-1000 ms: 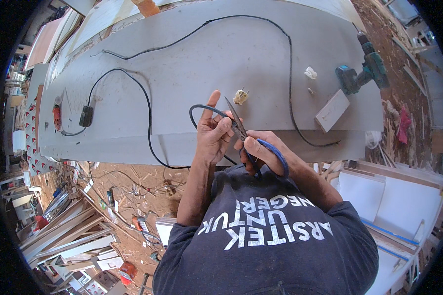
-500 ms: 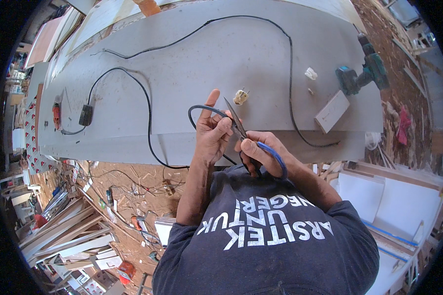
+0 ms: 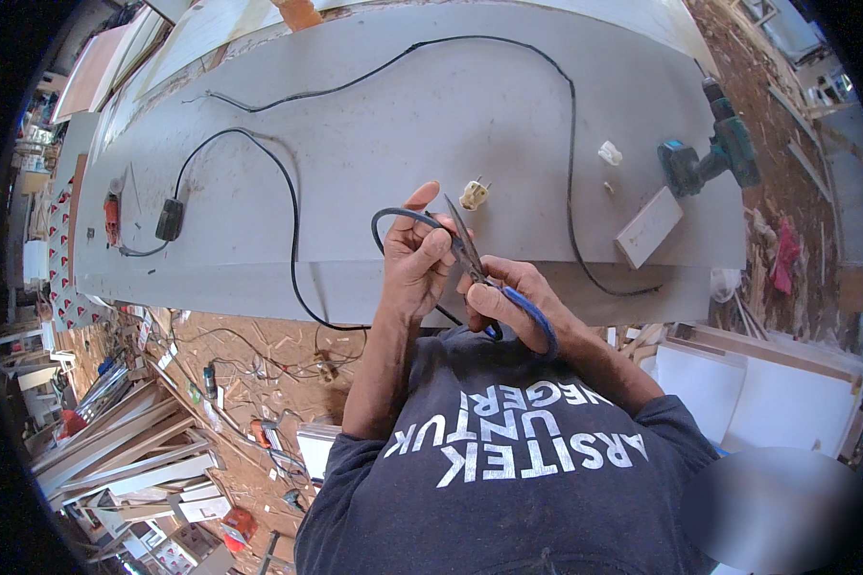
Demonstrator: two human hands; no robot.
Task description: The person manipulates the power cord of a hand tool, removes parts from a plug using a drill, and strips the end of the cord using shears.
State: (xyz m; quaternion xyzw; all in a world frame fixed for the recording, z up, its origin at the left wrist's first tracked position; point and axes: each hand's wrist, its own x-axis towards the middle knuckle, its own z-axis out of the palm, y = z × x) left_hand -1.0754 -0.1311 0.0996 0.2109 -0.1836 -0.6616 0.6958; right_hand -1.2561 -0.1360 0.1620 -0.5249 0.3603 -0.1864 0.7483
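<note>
My left hand (image 3: 416,251) pinches a black cable (image 3: 294,222) near its end, with a loop bent up above the thumb. In my right hand (image 3: 510,292) is a pair of scissors (image 3: 463,233) with blue handles, fingers wrapped round the grips. The blades meet the cable right at my left fingertips; whether they cut into it is hidden. From my hands the cable drops over the table's front edge, then climbs to a dark box (image 3: 169,219) at the left. A cream plug (image 3: 475,194) with two pins lies just beyond the blades.
A second black cable (image 3: 571,144) curves across the grey table (image 3: 403,125). To the right lie a cordless drill (image 3: 714,153), a white block (image 3: 649,227) and a small white part (image 3: 609,152). A red-handled tool (image 3: 112,218) is at far left. Wood offcuts (image 3: 144,450) litter the floor.
Both hands keep nearly the same pose, the scissors still at the cable. The table and its things sit slightly shifted in the picture.
</note>
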